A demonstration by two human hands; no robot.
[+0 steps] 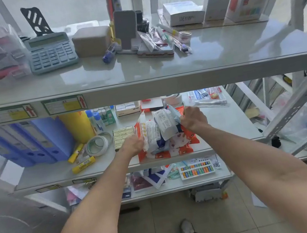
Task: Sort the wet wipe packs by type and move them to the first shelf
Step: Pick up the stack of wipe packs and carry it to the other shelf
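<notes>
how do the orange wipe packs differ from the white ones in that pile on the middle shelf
The orange wipe packs lie flat at the bottom of the pile, while the white wipe packs sit heaped on top, tilted. The orange ones carry white cartoon-like prints; the white ones show dark text blocks and blue areas. The left hand grips an orange-edged pack; the right hand grips a white one. Both are soft plastic packs.

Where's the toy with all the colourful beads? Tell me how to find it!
Look at the lowest shelf, under the pile of wet wipe packs the hands are in. The abacus lies flat there, near the front edge, the only thing with rows of many-coloured beads in a white frame.
</notes>
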